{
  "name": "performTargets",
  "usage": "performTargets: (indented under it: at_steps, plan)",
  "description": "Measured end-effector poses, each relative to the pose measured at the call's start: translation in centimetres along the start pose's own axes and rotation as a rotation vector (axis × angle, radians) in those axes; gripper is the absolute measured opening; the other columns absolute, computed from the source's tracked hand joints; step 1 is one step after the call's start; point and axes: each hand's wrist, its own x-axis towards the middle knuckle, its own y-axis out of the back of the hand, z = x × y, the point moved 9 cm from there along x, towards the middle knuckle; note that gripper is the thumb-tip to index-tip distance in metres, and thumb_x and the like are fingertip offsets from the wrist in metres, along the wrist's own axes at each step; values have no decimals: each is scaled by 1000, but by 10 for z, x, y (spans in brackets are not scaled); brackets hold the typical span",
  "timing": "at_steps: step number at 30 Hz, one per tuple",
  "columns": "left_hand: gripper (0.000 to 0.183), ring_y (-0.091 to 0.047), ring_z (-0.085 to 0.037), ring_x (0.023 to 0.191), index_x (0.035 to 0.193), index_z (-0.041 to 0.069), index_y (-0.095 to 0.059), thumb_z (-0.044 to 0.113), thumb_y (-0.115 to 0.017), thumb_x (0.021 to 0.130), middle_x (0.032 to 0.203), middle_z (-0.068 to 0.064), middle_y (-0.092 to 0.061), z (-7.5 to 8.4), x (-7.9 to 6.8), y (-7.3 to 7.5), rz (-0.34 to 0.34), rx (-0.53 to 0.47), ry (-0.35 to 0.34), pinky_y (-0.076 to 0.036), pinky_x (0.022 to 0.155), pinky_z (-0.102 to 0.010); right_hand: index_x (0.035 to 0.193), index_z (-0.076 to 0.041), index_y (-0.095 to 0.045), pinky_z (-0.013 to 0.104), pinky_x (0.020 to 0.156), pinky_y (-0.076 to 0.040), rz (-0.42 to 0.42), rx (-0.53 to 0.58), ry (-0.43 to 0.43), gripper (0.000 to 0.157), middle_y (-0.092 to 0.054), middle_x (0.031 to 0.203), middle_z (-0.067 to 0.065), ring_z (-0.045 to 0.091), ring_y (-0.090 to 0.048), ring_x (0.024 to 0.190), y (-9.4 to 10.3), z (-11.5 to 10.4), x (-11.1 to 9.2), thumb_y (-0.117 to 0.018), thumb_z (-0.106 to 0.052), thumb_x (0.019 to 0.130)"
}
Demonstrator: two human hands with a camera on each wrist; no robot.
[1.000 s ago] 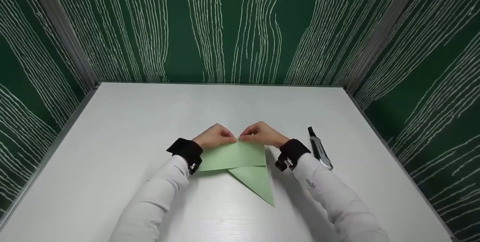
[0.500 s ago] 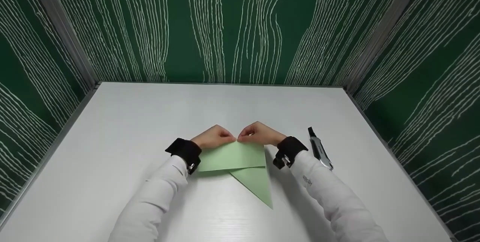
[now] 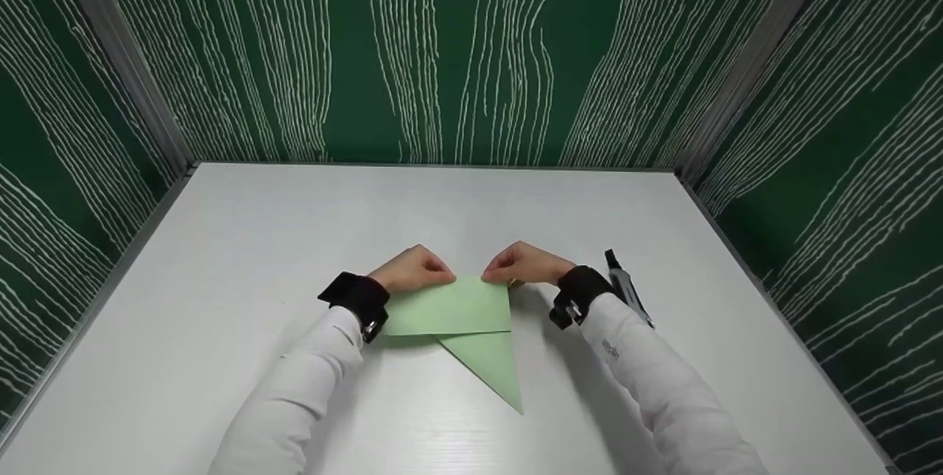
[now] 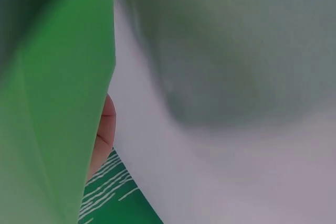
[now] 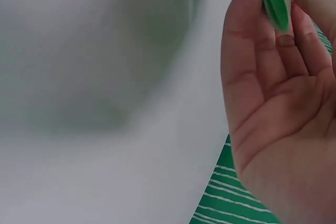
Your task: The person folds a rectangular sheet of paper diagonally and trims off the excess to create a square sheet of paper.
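Observation:
A folded sheet of light green paper (image 3: pixel 449 307) is held up at its far edge by both hands, with a triangular flap pointing down toward the near side. My left hand (image 3: pixel 412 269) pinches the edge left of the middle, thumb on the near face. The right hand (image 3: pixel 527 264) pinches the same edge near its right corner. In the right wrist view the paper's folded layers (image 5: pixel 275 1) sit between that hand's thumb and fingers. The left wrist view has the green paper (image 4: pixel 58 108) covering most of the left hand; only some fingers (image 4: pixel 105 135) show past it.
A grey and black utility-knife-like tool (image 3: pixel 625 287) lies on the white table (image 3: pixel 295 217), close beside the right wrist and partly behind the sleeve. Green walls with white wavy lines (image 3: pixel 383 55) stand along the back and sides.
My hands, close together at the paper's top edge before, are now farther apart: the right slid right along the edge, the left slightly left. The paper shifted a little left and its top edge looks straighter.

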Motion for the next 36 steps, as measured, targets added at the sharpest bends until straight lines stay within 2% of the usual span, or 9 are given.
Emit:
performTargets:
  at_steps: [2,6,14,18,22,27,31,36]
  plan:
    - [26,-54,-3,79,107,2,-80,24,-69,98,105,-12,-80,-2,-1,1,-3,-3,2,-43,76,-17,113,-5,-77,22,75,-59,-10,19,-22,28,-73,89,-11,3,-65,81,1,5,-1,-70,-28,99]
    - [26,-52,-3,76,107,2,-80,23,-69,98,102,-11,-80,-6,-2,2,-9,-7,4,-42,73,-17,112,-4,-78,23,75,-59,-7,34,-35,28,-73,85,-10,4,-67,78,3,10,-4,-71,-27,98]
    - [27,-49,-4,72,108,1,-80,23,-68,98,99,-10,-79,-9,-3,2,-21,20,11,-40,69,-17,109,2,-78,23,75,-62,4,91,-19,24,-79,86,-5,3,-73,75,4,14,-5,-72,-18,97]
    - [26,-48,-4,70,105,3,-81,25,-69,98,90,-2,-77,-14,-2,1,-10,13,31,-39,66,-18,108,4,-78,22,75,-62,17,95,-9,23,-79,85,-4,3,-73,74,4,13,-4,-72,-15,96]
    - [27,-46,-5,68,100,4,-82,27,-69,98,77,10,-67,-19,-1,1,7,-7,37,-38,64,-19,108,4,-77,22,76,-62,36,88,7,24,-79,88,-1,4,-73,76,6,12,-5,-72,-16,97]
    - [27,-44,-5,65,98,3,-82,26,-69,98,70,13,-60,-27,-5,5,26,-15,40,-36,63,-19,110,7,-76,23,77,-62,61,93,12,26,-81,97,8,5,-73,78,12,18,-8,-71,-15,97]
    - [27,-46,-5,66,98,1,-82,24,-69,98,73,10,-65,-35,-12,9,32,-22,45,-38,64,-19,111,7,-76,22,75,-62,75,98,-10,26,-81,98,11,4,-72,76,18,26,-11,-71,-14,97]
    - [26,-50,-6,73,100,1,-81,24,-70,97,82,4,-73,-43,-20,12,16,-32,52,-41,69,-20,111,6,-76,19,74,-60,78,87,-24,27,-80,96,6,2,-71,75,22,31,-13,-71,-16,97]
